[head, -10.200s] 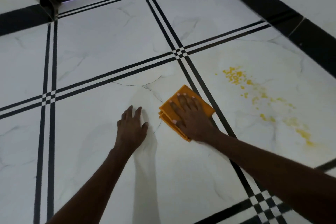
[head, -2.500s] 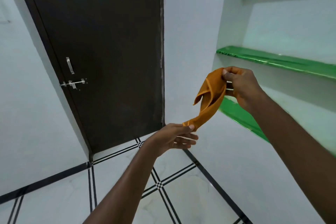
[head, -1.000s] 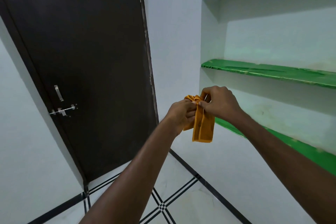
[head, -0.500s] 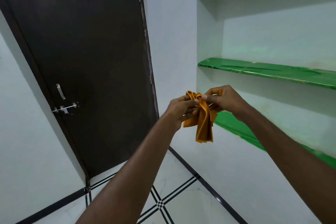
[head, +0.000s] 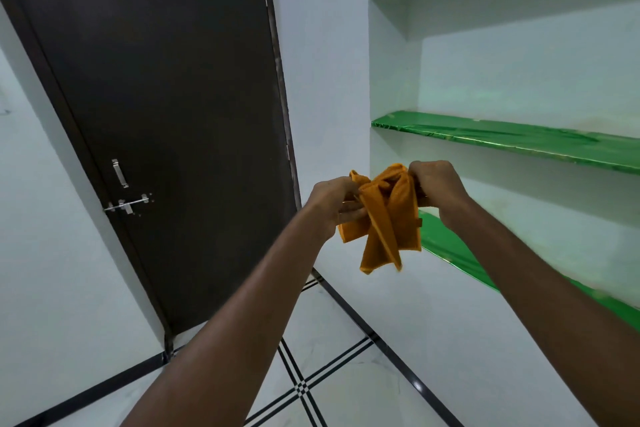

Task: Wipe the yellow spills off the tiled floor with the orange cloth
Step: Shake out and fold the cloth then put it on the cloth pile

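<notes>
Held up high in front of the green shelf [head: 519,140], orange cloth [head: 384,215] bunched between left hand [head: 332,201] and right hand [head: 436,189], both pinching its top, long end hanging down, tiled floor [head: 346,385] far below.

No readable text, as far as visible.

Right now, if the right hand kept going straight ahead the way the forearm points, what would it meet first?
The orange cloth it already grips, then the left hand holding the other side. Past them probably the white wall beside the dark door; depth is unclear.
</notes>
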`<act>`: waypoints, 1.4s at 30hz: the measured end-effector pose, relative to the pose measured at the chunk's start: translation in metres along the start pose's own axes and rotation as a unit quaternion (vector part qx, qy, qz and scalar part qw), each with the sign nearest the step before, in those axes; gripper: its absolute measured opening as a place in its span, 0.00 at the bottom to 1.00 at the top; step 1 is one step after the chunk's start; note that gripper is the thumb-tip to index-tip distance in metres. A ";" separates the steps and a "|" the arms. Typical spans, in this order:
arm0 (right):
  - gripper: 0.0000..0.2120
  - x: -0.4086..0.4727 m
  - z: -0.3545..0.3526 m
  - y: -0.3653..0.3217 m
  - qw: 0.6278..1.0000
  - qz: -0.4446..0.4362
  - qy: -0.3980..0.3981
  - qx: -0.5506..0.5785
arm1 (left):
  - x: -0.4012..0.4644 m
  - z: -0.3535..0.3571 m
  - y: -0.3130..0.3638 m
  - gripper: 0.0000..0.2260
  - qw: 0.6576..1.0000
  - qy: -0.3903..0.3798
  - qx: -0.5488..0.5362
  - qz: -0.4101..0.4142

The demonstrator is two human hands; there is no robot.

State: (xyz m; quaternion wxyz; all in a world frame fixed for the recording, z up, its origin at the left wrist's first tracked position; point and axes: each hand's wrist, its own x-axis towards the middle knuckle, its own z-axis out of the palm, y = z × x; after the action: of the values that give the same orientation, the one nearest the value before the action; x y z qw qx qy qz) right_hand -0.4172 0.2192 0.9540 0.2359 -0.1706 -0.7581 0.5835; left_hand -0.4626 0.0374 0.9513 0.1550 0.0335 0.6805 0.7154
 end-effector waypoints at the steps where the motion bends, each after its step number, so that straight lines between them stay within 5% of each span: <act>1: 0.12 0.002 -0.001 0.001 0.999 0.032 -0.004 0.020 | -0.001 -0.001 0.000 0.06 1.000 0.001 0.004 0.000; 8: 0.18 0.004 -0.016 0.004 0.995 0.044 -0.086 -0.036 | -0.005 -0.005 0.006 0.14 1.000 -0.023 0.009 -0.009; 14: 0.19 0.015 -0.043 0.001 0.998 0.019 0.048 -0.045 | 0.006 -0.043 0.022 0.20 0.997 0.009 0.063 0.038; 18: 0.20 0.020 -0.054 0.000 0.991 0.028 0.125 -0.046 | 0.009 -0.068 0.031 0.17 0.971 0.090 0.203 0.093; 21: 0.13 0.022 -0.056 -0.001 0.990 0.027 0.131 -0.032 | 0.006 -0.077 0.040 0.19 0.944 0.128 0.282 0.113; 25: 0.11 0.023 -0.055 -0.005 0.992 0.065 0.095 0.059 | 0.005 -0.088 0.054 0.27 0.959 0.134 0.236 0.077; 29: 0.13 0.018 -0.059 -0.012 0.991 0.054 0.049 0.110 | -0.001 -0.103 0.069 0.20 0.983 0.073 0.164 0.050; 34: 0.08 0.015 -0.067 -0.026 0.994 0.025 0.008 0.106 | -0.009 -0.109 0.079 0.21 0.965 -0.055 0.246 0.079; 42: 0.06 0.010 -0.080 -0.043 0.986 -0.131 0.049 -0.086 | -0.016 -0.109 0.099 0.12 0.908 0.047 0.371 0.188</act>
State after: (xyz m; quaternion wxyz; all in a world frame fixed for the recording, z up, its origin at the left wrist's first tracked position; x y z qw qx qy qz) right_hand -0.3802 0.2776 1.0134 0.3315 -0.1185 -0.8089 0.4709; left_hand -0.4933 -0.0748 1.0435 -0.0377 0.1822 0.8844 0.4281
